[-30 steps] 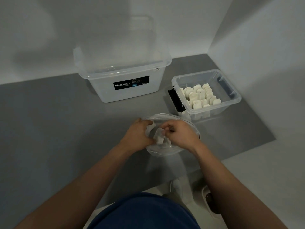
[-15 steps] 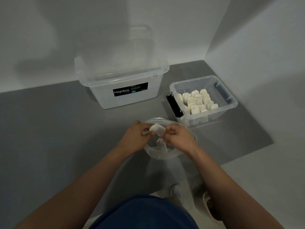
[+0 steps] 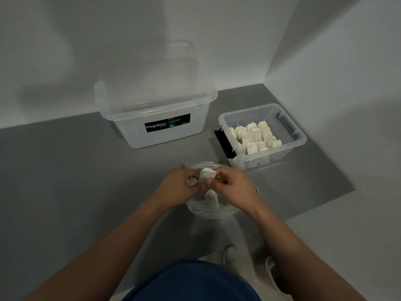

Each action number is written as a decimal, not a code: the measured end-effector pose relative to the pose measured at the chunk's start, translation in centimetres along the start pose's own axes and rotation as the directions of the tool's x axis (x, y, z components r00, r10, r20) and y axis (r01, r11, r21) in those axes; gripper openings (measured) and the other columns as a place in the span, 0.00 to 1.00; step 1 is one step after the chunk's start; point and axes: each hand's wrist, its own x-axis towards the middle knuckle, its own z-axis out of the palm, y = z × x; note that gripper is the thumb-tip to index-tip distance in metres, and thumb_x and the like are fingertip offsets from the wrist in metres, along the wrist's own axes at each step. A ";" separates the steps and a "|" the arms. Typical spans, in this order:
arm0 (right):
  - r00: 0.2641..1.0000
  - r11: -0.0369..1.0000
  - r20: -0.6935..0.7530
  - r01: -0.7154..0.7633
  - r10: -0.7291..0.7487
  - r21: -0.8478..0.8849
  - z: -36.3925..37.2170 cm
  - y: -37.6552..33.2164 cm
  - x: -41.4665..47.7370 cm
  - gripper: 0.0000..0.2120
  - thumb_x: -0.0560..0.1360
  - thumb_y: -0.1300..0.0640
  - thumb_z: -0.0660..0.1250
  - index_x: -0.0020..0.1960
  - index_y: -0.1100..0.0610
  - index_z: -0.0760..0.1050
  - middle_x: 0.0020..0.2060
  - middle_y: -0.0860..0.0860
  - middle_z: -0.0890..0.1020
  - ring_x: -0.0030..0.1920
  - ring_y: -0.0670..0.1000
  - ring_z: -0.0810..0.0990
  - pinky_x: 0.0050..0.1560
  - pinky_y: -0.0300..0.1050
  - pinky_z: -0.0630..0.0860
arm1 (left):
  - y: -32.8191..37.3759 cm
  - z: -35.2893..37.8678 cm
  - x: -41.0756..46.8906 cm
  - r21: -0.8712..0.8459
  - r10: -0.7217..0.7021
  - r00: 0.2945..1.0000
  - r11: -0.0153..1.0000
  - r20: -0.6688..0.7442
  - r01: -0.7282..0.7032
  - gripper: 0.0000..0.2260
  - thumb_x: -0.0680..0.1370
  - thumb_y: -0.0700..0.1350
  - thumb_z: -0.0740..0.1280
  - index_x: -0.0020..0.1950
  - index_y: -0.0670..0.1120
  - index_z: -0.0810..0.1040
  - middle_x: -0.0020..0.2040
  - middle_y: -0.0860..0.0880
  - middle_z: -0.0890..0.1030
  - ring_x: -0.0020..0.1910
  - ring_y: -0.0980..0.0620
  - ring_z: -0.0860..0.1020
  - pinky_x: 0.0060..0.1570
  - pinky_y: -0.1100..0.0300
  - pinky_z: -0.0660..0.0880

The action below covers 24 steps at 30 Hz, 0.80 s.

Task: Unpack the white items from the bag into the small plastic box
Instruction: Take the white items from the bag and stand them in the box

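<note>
Grey worktop point(image 3: 65, 181) set in a wall corner. Big box point(image 3: 134, 137) at the back. Small box point(image 3: 275, 158) to its right, rows of white items point(image 3: 253, 136) standing inside. Clear bag point(image 3: 208, 211) in front, near the small box, with a bagged item point(image 3: 211, 198) upright in it. Left hand point(image 3: 178, 187) and right hand point(image 3: 234, 190) over the bag mouth, fingers curled, both pinching one held item point(image 3: 207, 174) between them.

The left forearm point(image 3: 121, 233) and right forearm point(image 3: 288, 240) reach forward and converge. The left hand point(image 3: 178, 184) and right hand point(image 3: 235, 189) meet fingertip to fingertip, fingers curled and knuckles up, pinching one white item point(image 3: 207, 175) between them.
</note>
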 end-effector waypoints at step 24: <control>0.958 0.924 -0.207 0.112 -0.199 -0.366 -19.7 -2.1 8.2 0.02 0.76 0.51 0.74 0.48 0.48 0.84 0.38 0.40 0.84 0.39 0.39 0.82 0.40 0.25 0.71 | -0.2 2.1 1.0 -0.095 -0.284 0.949 0.957 -0.135 0.272 0.12 0.71 0.51 0.76 0.51 0.59 0.79 0.50 0.53 0.76 0.44 0.56 0.75 0.46 0.65 0.66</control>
